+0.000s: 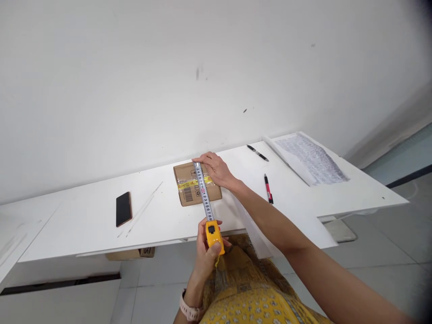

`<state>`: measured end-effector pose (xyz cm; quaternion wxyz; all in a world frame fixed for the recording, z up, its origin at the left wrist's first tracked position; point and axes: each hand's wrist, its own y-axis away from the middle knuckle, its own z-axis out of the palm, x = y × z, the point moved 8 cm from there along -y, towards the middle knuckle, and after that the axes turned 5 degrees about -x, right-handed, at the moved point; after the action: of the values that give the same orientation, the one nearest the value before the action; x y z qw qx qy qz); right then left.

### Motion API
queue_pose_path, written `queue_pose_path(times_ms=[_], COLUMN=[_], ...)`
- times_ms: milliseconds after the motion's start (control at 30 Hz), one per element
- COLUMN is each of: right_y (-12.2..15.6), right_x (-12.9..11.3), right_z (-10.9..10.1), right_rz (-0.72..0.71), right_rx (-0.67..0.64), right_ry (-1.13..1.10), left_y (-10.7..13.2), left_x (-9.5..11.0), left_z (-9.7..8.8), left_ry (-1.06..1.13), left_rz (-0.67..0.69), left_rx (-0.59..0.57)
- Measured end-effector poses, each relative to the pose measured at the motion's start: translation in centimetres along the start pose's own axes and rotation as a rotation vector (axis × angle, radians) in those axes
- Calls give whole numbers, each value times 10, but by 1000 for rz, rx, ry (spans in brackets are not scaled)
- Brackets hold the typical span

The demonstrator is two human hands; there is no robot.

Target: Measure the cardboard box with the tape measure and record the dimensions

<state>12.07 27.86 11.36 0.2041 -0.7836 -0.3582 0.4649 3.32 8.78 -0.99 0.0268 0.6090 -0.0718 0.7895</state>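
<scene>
A yellow tape measure (215, 238) is in my left hand (204, 258), with the fingers wrapped around its case just off the table's front edge. Its metal blade (204, 193) is pulled out and lies across the top of a small brown cardboard box (187, 194) sealed with yellow printed tape. My right hand (216, 168) rests over the box's far right side. Its fingertips pinch the blade's far end at the box's back edge, hiding the tip of the blade.
On the white table (91, 216), a dark phone (123, 209) lies to the left. A black pen (257, 153), a red-and-black pen (268, 189) and a handwritten sheet (310, 157) lie to the right. Blank paper (293, 225) overhangs the front edge. A wall (151, 90) stands behind.
</scene>
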Motion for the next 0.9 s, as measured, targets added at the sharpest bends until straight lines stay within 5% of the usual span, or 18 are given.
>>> queue_pose_path(times_ms=[900], right_y=[4], right_x=[-4], right_z=[-2], right_rz=[11], right_rx=[12], right_ry=[7], left_y=[2], left_x=[0], left_z=[2], left_ry=[-11], left_rz=[-19], left_rx=[-46])
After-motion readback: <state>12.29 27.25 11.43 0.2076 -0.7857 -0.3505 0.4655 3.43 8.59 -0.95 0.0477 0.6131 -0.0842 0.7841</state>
